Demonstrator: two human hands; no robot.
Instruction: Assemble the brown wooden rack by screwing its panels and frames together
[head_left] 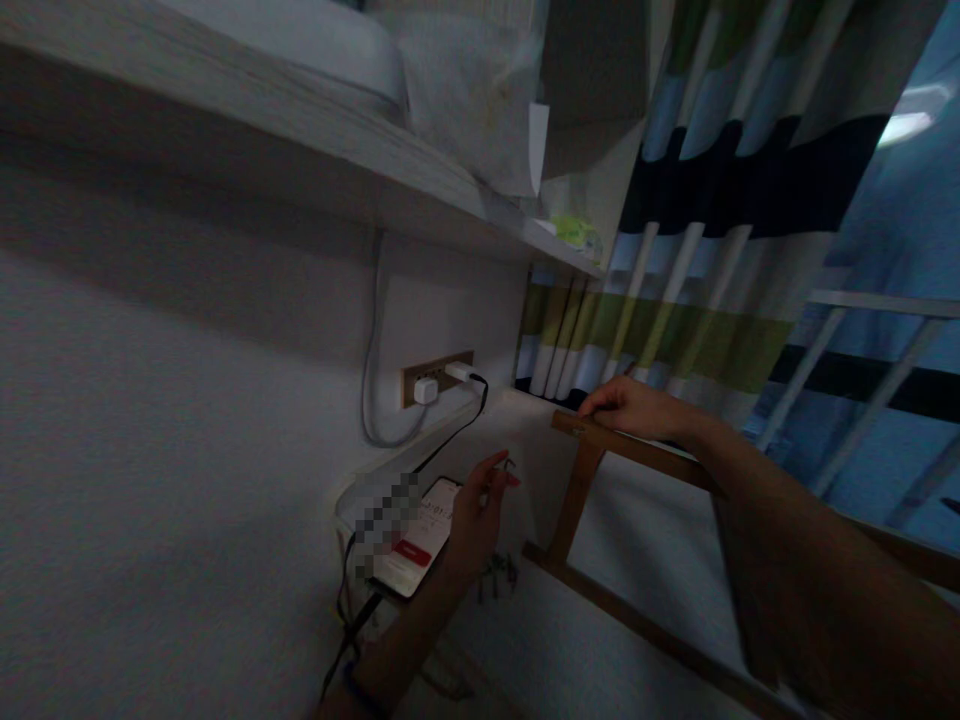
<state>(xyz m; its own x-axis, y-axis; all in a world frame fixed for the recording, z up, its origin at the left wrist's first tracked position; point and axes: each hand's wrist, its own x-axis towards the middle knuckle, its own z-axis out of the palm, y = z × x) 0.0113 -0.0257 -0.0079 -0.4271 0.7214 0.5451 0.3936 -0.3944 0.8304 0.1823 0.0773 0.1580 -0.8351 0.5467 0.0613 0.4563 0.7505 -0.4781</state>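
Left hand (477, 505) pinches a metal piece (510, 464); right hand (634, 407) grasps the wooden frame (651, 450) below.

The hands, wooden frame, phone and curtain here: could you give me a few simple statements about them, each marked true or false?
1. The right hand is at a corner of the wooden frame. True.
2. The phone has its screen lit. True.
3. The left hand grips the curtain. False: the left hand pinches a small bent piece.
4. The curtain is one plain colour. False: it has bands of several colours.
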